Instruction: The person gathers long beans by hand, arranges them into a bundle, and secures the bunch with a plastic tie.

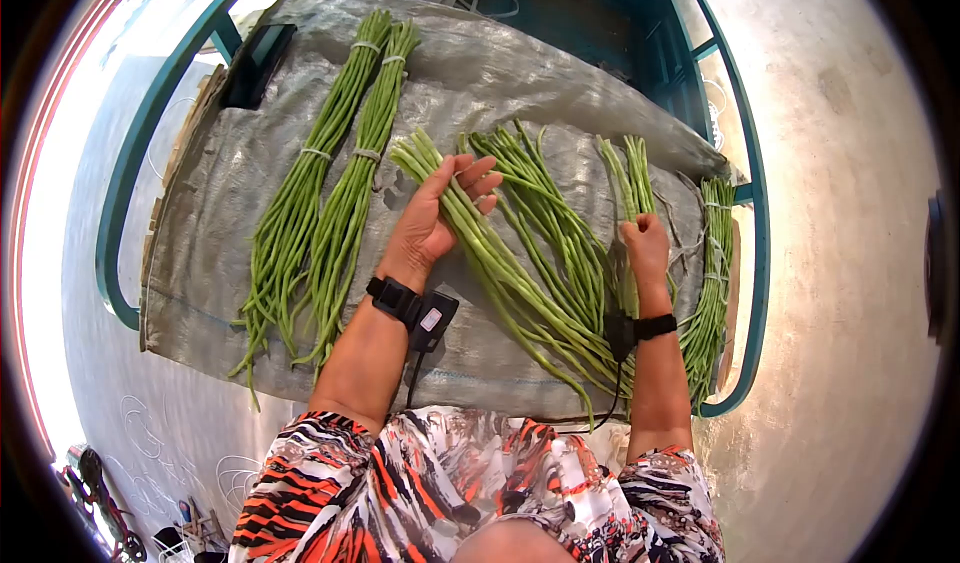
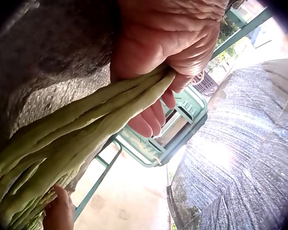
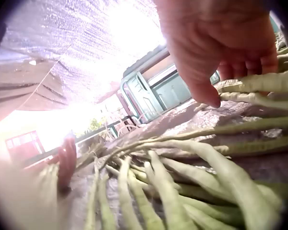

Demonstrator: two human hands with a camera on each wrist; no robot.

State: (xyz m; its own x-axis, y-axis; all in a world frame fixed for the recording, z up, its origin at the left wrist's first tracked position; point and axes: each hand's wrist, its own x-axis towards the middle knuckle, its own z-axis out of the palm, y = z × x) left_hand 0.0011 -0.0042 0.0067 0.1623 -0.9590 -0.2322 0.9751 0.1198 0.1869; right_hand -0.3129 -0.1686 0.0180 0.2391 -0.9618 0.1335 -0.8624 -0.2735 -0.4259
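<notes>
In the head view my left hand (image 1: 440,213) holds a loose bunch of green long beans (image 1: 500,263) between thumb and fingers, the stem ends poking out past the hand. The left wrist view shows those beans (image 2: 101,110) running through the crook of the thumb, fingertips showing beyond. To the right, my right hand (image 1: 646,248) pinches a few long beans (image 1: 628,183) from a smaller group. Its thumb and bent fingers close on bean ends (image 3: 249,86) in the right wrist view. A loose pile of long beans (image 1: 555,213) lies between the hands.
Two tied bundles of long beans (image 1: 325,173) lie at the left on a grey woven sheet (image 1: 210,233). Another tied bundle (image 1: 716,263) lies along the right edge. Green metal rails (image 1: 757,263) flank both sides. A dark box (image 1: 258,66) sits at the back left.
</notes>
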